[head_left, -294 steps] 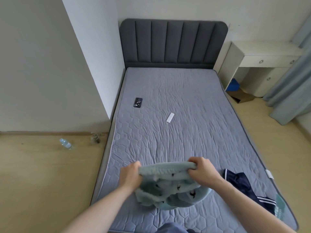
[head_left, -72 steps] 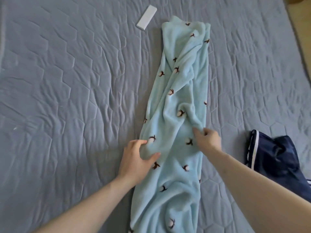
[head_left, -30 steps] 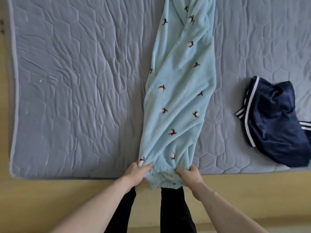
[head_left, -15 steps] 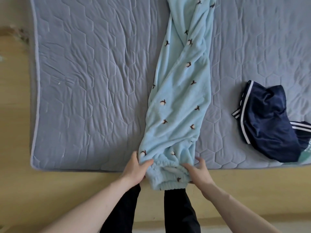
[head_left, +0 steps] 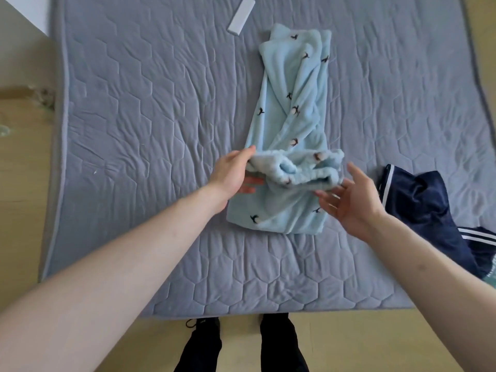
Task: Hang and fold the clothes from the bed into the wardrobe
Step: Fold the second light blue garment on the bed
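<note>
A bed with a grey-blue quilted mattress cover stitched in hexagons (head_left: 150, 108) fills most of the view, its near edge just above a pale wooden floor (head_left: 18, 210). On it lies a light blue fleece garment with small dark-and-white motifs (head_left: 292, 108), stretched lengthwise near the middle with its near end doubled back over itself. A crumpled navy garment with white stripes (head_left: 429, 210) lies to the right near the bed's edge. A small flat white rectangular object (head_left: 241, 16) rests beyond the blue garment, to its left.
</note>
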A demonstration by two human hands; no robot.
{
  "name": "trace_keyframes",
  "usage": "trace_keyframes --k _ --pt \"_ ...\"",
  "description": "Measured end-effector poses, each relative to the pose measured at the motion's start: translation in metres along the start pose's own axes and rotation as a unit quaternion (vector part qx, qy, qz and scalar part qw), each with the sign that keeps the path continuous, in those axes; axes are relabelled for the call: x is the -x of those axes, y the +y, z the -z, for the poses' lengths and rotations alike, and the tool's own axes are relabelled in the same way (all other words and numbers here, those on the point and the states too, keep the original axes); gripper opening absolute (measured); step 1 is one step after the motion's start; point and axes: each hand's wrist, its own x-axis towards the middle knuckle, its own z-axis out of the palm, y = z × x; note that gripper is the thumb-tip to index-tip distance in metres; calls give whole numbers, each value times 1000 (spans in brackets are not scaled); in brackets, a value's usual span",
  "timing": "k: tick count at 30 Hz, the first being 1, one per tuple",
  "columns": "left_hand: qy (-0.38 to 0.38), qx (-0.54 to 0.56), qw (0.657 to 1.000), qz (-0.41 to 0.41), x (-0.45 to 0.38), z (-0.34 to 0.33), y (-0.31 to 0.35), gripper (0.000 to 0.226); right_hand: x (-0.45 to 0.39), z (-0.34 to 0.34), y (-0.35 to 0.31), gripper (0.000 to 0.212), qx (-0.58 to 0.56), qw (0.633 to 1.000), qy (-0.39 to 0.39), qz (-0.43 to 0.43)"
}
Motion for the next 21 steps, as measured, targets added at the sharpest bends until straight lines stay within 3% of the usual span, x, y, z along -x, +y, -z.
trace_keyframes --k 3,6,11,16,21 --pt "9 -21 1000 -5 -36 -7 13 44 -22 -14 -21 44 15 1000 8 17" --pt "50 -127 990 16 -62 -2 -7 58 -47 -19 -11 37 131 990 58 16" --pt "67 -300 948 78 -76 22 -67 70 -74 1 41 83 342 932 122 -12" --pt "47 -292 942 160 -85 31 -106 98 -90 14 63 96 331 932 142 -31" --pt "21 -154 966 205 -97 28 -124 108 -113 12 76 106 303 942 132 -52"
